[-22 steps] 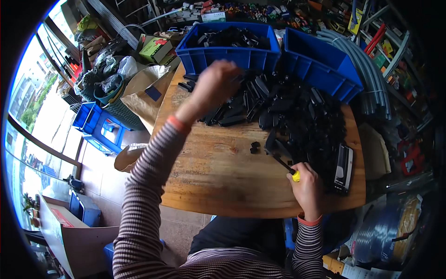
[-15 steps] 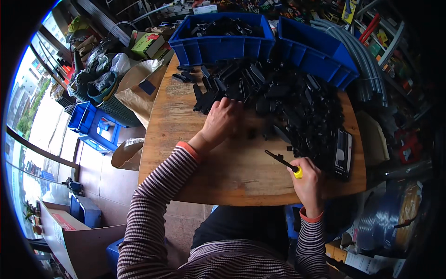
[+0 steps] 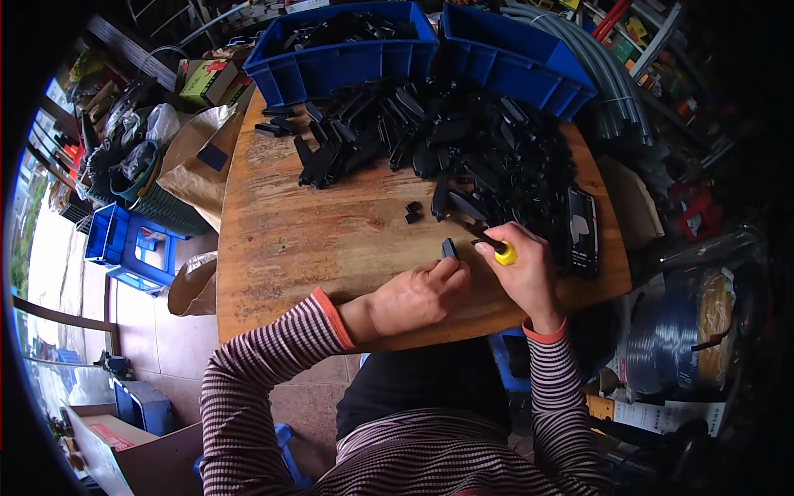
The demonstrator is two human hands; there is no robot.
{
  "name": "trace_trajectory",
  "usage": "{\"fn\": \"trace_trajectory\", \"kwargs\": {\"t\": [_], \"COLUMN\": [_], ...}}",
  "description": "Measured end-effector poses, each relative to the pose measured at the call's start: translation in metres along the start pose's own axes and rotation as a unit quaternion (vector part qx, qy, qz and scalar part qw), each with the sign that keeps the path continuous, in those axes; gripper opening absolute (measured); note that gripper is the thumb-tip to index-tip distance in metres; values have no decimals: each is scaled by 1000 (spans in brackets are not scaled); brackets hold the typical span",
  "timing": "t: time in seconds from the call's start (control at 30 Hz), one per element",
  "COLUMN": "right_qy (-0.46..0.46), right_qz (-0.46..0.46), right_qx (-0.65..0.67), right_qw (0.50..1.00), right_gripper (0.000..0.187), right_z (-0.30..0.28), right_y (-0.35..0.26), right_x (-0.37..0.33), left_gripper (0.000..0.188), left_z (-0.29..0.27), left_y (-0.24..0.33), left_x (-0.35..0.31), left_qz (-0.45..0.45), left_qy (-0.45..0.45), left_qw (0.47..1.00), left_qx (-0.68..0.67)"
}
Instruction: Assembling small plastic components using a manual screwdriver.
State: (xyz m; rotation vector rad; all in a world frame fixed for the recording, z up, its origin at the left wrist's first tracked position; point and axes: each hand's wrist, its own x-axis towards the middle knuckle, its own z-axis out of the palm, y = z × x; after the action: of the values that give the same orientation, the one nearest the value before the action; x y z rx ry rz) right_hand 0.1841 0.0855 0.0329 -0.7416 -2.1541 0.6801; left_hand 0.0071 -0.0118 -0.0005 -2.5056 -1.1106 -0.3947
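Observation:
My left hand is closed around a small dark plastic part, whose narrow end sticks up past the fingers above the near part of the table. Close by on the right, my right hand grips a slim hand tool with a yellow handle and a dark shaft. The shaft points left toward the part; a gap seems to lie between them. A few tiny black pieces lie on the wood beyond my hands. Farther off spreads a big heap of black plastic parts.
Two blue bins stand at the table's far edge, the left one holding black parts. A flat black phone-like object lies at the right of the wooden table. A brown paper bag stands left of it.
My left hand has come back from the heap toward me, now with a dark part in it. My right hand has brought the tool closer to it. The view has shifted.

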Motion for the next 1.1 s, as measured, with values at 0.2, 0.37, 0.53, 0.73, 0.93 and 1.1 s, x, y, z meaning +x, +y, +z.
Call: {"fn": "trace_trajectory", "kwargs": {"t": [0.2, 0.37, 0.53, 0.73, 0.93, 1.1], "right_qy": [-69, -111, -137, -228, -89, 43], "right_qz": [-49, -60, -56, -111, 43, 32], "right_qx": [-20, -28, -66, -105, 147, 306], "right_qw": [996, 992, 987, 962, 984, 951], "right_gripper": [18, 20, 20, 17, 9, 7], "right_z": [17, 27, 28, 21, 12, 48], "right_y": [-3, -1, -7, -5, -26, -6], "right_x": [13, 18, 20, 29, 55, 50], "left_gripper": [37, 39, 34, 36, 36, 42], "left_z": [-10, -13, -9, -18, -10, -9], "left_y": [7, 8, 5, 7, 6, 3], "left_x": [-6, -17, -14, -13, -14, -10], "left_qz": [-28, -46, -44, -47, -56, -44], "left_qy": [-25, -27, 10, -130, -31, -62], "left_qw": [999, 999, 999, 986, 998, 995], "left_qx": [13, 13, -18, -94, -18, -61]}}
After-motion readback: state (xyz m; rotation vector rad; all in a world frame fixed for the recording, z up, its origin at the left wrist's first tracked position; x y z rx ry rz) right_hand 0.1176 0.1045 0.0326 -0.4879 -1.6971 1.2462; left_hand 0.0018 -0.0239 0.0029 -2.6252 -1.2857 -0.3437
